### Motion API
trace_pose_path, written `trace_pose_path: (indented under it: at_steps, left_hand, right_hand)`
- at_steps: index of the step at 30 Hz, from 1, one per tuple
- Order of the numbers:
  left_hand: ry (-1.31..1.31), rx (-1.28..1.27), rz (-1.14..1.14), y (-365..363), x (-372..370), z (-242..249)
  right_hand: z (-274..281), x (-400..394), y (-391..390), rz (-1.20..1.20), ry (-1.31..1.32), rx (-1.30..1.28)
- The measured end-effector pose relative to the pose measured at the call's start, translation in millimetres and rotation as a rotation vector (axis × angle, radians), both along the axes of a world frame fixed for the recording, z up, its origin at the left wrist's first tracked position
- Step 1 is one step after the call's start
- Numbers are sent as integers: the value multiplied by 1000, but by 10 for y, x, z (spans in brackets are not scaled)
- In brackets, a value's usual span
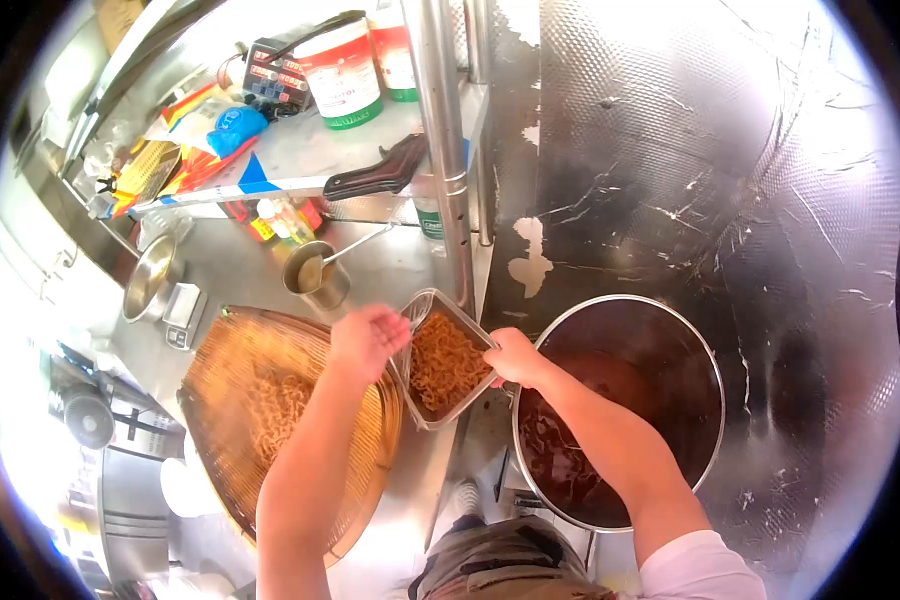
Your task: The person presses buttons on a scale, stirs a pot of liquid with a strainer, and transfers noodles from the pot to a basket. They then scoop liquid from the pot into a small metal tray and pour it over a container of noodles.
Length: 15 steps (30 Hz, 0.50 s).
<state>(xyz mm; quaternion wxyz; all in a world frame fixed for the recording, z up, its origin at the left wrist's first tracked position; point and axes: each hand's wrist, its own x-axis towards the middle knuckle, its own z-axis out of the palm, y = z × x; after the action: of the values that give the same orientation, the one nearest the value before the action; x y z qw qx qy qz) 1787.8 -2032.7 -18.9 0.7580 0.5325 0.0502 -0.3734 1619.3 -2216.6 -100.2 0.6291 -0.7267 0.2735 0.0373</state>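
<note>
A rectangular metal pan [470,397] of brown, noodle-like strips [446,362] is tilted between my hands. My right hand [515,357] is closed on its right rim, thumb on top. At the opposite side, clear plastic wrap [417,312] lies bunched along the rim. My left hand [370,340] has its fingers together at that wrap, seeming to pinch it. Below my left forearm, a woven bamboo basket [220,370] holds more of the brown strips [278,400]. To the right of the pan stands a large round pot [722,400] with dark reddish-brown liquid inside.
A metal container [320,285] with a ladle stands behind the basket, near a steel bowl [150,280] and a small scale [183,315]. Above the counter, a shelf [300,160] carries tubs [340,80] and packets. A metal post [445,150] rises beyond the pan.
</note>
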Motion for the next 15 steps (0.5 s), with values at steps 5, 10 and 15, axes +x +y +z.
trace_pose_path:
  at_steps: [5, 10, 15]
  left_hand:
    - [30, 94, -215, 31, -855, 547]
    - [-2, 4, -232, 304, -1286, 937]
    - [21, -282, 7, 646, -1200, 978]
  right_hand:
    - [317, -469, -65, -13, -31, -76]
    - [592, -1142, -200, -45, -125, -205]
    - [783, -2032, -438, -259, -157, -53]
